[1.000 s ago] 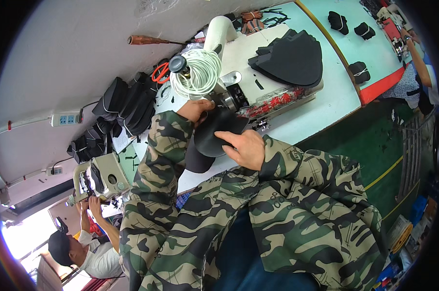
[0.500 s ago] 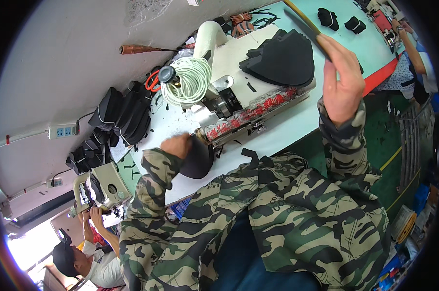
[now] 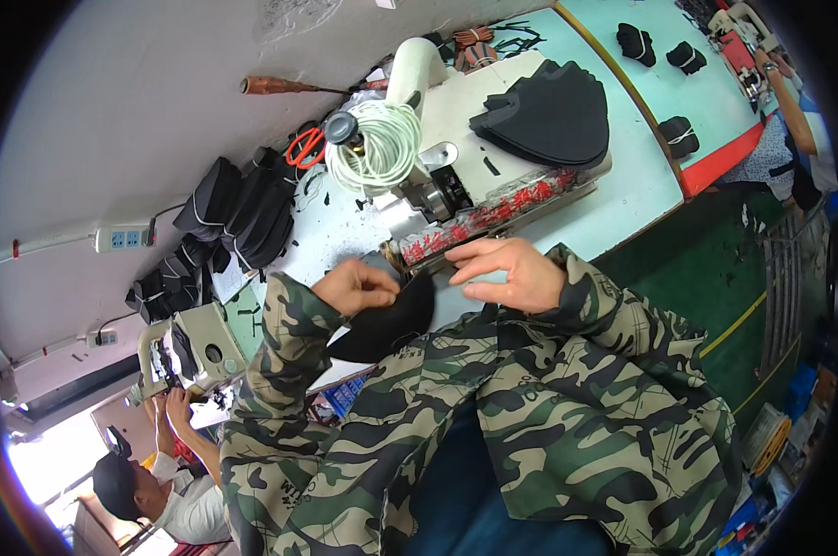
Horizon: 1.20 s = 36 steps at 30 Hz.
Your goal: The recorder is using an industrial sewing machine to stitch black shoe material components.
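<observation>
Thumb and fingers of my left hand (image 3: pixel 356 287) pinch the upper edge of a curved black fabric panel (image 3: pixel 396 320), which hangs at the front of a cream sewing machine (image 3: pixel 493 88). To the right of the panel is my right hand (image 3: pixel 513 274), its fingers apart and pointing left, with nothing visible in them. It hovers just in front of the machine's worn red edge (image 3: pixel 493 215). A stack of similar black panels (image 3: pixel 553 116) lies on the machine's flat top. The machine's needle area is partly hidden behind my hands.
A coil of pale cord (image 3: pixel 374 148) sits on the machine. Black bundles (image 3: pixel 243 218) lean by the wall at left, near red-handled scissors (image 3: pixel 305 148) and a wooden-handled tool (image 3: pixel 275 85). Another person works at a second machine (image 3: pixel 201 343); tied black rolls (image 3: pixel 636 44) lie far right.
My right hand has come down and left from the upper right, where a thin dark piece showed at its fingers, to near the panel. My left hand has shifted slightly right with the panel.
</observation>
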{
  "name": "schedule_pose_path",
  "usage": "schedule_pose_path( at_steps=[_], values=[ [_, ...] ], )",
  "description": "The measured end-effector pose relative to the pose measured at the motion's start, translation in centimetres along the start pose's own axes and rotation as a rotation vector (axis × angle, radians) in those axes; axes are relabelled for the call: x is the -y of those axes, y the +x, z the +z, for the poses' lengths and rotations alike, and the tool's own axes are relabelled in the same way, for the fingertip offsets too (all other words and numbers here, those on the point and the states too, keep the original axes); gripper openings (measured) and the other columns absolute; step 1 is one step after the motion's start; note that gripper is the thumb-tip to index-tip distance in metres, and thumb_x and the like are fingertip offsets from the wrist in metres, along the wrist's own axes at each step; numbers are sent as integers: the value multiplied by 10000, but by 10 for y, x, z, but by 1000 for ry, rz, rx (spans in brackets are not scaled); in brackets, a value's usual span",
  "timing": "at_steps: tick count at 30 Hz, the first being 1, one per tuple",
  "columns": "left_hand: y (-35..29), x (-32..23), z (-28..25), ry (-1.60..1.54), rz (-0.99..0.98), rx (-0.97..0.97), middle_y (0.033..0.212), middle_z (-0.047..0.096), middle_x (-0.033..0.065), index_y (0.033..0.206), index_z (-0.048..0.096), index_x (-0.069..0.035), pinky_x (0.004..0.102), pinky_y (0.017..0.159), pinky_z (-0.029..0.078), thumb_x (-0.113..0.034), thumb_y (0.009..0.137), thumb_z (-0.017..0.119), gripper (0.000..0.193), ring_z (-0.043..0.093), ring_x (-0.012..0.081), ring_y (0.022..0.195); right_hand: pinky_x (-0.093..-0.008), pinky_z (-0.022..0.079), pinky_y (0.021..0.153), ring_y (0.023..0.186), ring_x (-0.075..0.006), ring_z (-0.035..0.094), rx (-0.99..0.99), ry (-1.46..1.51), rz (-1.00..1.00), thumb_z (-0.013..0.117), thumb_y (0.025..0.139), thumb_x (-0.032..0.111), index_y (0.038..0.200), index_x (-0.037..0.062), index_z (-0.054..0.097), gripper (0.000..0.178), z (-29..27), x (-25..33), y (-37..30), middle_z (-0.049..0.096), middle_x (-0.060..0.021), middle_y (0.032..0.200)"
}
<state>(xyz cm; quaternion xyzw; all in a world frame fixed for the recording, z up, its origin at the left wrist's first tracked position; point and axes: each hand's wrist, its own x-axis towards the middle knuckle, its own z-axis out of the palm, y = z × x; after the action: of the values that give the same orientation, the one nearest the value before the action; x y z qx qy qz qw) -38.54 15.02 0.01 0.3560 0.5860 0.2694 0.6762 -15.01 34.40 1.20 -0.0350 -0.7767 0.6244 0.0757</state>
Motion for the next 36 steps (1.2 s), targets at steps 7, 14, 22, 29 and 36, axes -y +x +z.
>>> schedule_pose_path(
  at_steps=[7, 14, 22, 29, 36],
  values=[
    [34, -36, -24, 441, 57, -274, 701, 582, 34, 908, 607, 20, 280, 620, 416, -105, 823, 576, 154, 506, 98, 661, -242, 509, 676, 794, -122, 603, -84, 684, 510, 597, 833, 100, 1153, -67, 538, 366, 41, -24, 23, 633, -94, 914],
    [49, -50, -25, 693, 208, -542, 665, 606, 155, 843, 639, 28, 333, 585, 445, -192, 811, 606, 225, 585, 240, 593, -250, 521, 716, 810, -136, 617, -125, 896, 526, 597, 844, 103, 1215, -44, 494, 412, 50, -18, 33, 631, -100, 953],
    [62, -50, 19, 723, 154, -830, 672, 603, 184, 820, 649, -26, 405, 606, 477, -211, 799, 592, 194, 598, 366, 654, -277, 470, 778, 865, -167, 616, -53, -48, 235, 645, 778, 107, 1036, 1, 626, 279, -34, 5, 25, 652, -105, 958],
    [32, -42, 36, -285, -14, -168, 683, 618, 91, 977, 532, -22, 203, 346, 366, -256, 956, 409, 264, 553, 139, 409, -282, 456, 817, 871, -205, 619, -354, -74, 93, 582, 741, 3, 991, 0, 623, 253, -50, 29, 25, 649, -113, 931],
    [40, -33, 9, -603, -150, -213, 519, 510, 29, 910, 568, -54, 226, 282, 223, -261, 931, 444, 242, 330, 99, 279, -382, 483, 672, 736, -343, 607, -48, -339, 137, 606, 742, 88, 1034, 87, 620, 293, 14, 10, 1, 631, -157, 826]
  ],
)
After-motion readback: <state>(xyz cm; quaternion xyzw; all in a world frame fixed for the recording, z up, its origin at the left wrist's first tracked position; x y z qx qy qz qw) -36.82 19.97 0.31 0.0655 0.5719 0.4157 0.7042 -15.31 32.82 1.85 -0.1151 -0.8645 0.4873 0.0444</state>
